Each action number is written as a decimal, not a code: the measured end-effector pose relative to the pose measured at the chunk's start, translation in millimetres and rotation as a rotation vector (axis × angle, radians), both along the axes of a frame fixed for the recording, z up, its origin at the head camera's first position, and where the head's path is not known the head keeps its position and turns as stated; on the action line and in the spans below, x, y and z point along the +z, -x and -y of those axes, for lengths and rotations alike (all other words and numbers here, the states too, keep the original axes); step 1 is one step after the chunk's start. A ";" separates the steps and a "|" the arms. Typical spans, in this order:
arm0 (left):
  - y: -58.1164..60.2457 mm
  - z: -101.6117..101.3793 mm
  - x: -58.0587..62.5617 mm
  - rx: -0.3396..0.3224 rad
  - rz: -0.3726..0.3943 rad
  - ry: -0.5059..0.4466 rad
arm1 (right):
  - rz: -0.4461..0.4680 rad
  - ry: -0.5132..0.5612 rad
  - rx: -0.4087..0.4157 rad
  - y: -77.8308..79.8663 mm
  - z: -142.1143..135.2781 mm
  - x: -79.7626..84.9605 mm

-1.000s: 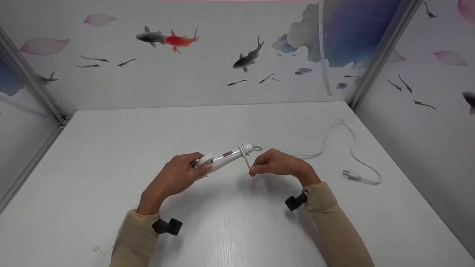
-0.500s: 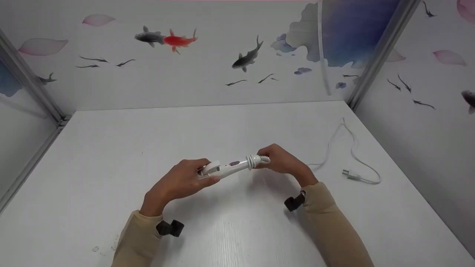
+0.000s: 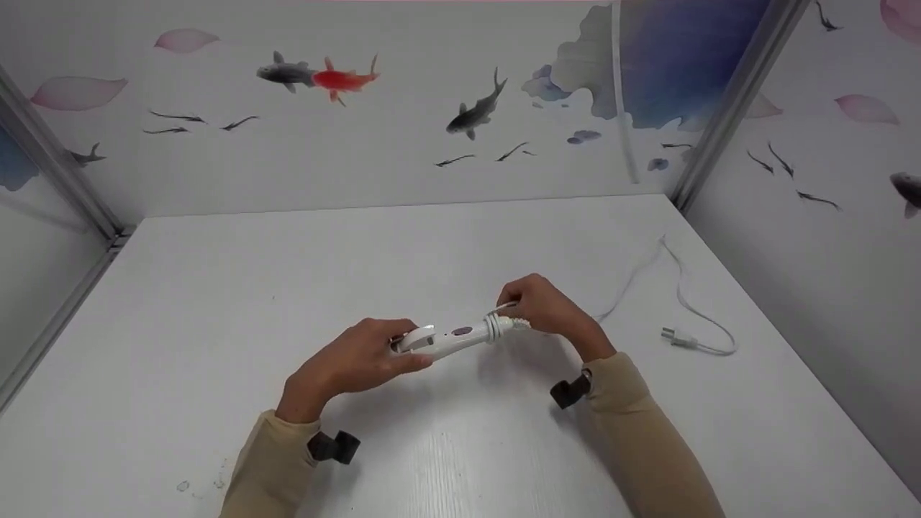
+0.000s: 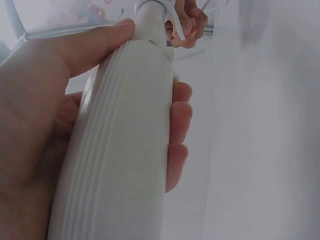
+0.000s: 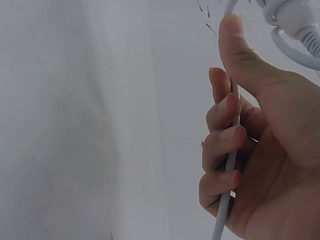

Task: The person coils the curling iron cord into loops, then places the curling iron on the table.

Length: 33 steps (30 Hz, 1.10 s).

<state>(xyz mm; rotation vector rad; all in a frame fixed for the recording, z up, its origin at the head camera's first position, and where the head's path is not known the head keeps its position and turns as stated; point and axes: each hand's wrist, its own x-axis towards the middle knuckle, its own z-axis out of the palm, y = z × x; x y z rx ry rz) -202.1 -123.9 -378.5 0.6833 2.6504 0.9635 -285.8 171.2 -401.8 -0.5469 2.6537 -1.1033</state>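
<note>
In the head view my left hand (image 3: pixel 360 357) grips a white curling iron (image 3: pixel 447 347) by its wide end, with the narrower handle pointing right. The left wrist view shows fingers and thumb round its ribbed white body (image 4: pixel 125 145). A purple button (image 3: pixel 463 331) faces up on the handle. Loops of white cord (image 3: pixel 493 328) circle the handle near its tail. Just beyond that tail is my right hand (image 3: pixel 536 306), holding the running cord (image 5: pixel 231 162). In the right wrist view its fingers curl round the cord, which passes up beneath the thumb tip.
The cord's free part (image 3: pixel 680 277) trails across the right side of the white table (image 3: pixel 237 288) to a two-pin plug (image 3: pixel 678 338). Printed panels stand behind and at both sides, with metal posts (image 3: pixel 734 108) at the corners.
My right hand has carried the cord up and round the handle, adding to the loops. The curling iron has come slightly right and nearer me in my left hand. The trailing cord has shifted.
</note>
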 end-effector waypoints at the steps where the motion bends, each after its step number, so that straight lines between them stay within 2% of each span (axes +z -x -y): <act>1: 0.0 -0.2 -0.2 -0.002 -0.002 0.010 | 0.004 0.014 0.000 -0.1 0.6 0.4; 8: 1.3 -1.6 -1.8 -0.035 -0.025 0.030 | -0.001 0.097 0.008 -7.5 4.8 13.0; 12: 1.3 -0.8 -1.2 -0.023 -0.040 0.029 | -0.022 0.122 0.013 -15.7 8.3 24.5; 22: 2.6 -1.5 -1.0 0.087 -0.033 0.039 | -0.080 0.155 0.030 -31.5 13.0 43.4; 29: 4.3 1.7 -0.1 0.180 -0.060 0.020 | -0.100 0.147 0.018 -36.6 15.3 48.6; 33: 5.0 3.3 1.6 0.213 -0.090 0.013 | -0.094 0.144 0.057 -36.1 14.9 48.8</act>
